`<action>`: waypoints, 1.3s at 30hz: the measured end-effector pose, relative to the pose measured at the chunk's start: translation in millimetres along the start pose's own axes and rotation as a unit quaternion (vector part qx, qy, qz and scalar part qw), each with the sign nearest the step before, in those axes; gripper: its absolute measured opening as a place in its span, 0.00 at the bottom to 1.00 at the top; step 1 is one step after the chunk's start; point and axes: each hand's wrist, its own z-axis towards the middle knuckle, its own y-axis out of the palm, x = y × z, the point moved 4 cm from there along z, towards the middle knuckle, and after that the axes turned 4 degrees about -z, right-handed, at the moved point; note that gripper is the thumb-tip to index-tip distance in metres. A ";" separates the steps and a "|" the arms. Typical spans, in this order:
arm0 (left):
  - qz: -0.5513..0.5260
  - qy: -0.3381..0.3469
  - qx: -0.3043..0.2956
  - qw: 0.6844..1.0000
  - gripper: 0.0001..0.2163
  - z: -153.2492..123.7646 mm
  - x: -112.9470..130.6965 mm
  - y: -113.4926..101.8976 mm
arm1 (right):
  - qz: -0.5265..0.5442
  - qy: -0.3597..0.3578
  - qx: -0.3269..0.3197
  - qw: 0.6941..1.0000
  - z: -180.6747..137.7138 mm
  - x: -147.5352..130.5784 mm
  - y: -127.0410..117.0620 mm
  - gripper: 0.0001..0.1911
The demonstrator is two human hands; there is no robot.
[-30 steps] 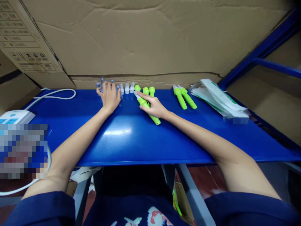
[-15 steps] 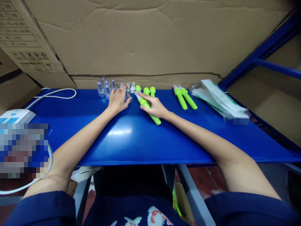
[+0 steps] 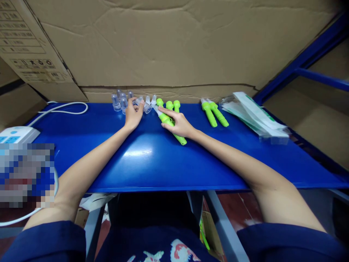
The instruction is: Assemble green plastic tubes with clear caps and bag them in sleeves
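Note:
My left hand point(image 3: 133, 115) reaches to the back of the blue table point(image 3: 152, 160), its fingertips pinched on a small clear cap point(image 3: 147, 107) that sits tilted. More clear caps point(image 3: 120, 101) stand just left of it, and small white caps point(image 3: 153, 100) just right. My right hand point(image 3: 178, 124) lies closed over a green pen-shaped device point(image 3: 181, 138) that rests flat on the table, its pale tip point(image 3: 157, 110) pointing at the cap. Green parts point(image 3: 172, 105) stand upright behind my right hand.
Two more green devices point(image 3: 214, 113) lie to the right, then a stack of clear plastic bags point(image 3: 253, 115). A white power strip point(image 3: 16, 134) and its cable point(image 3: 65, 106) sit at the far left. Cardboard sheets point(image 3: 174, 47) wall the back.
My left hand moved right from the cluster of clear caps toward the device's tip and took hold of one cap. My right hand stayed on the green device.

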 end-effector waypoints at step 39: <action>-0.144 0.029 -0.145 0.978 0.35 -21.5 20.2 22.1 | -0.117 0.149 0.058 0.980 -5.9 5.0 4.3 0.25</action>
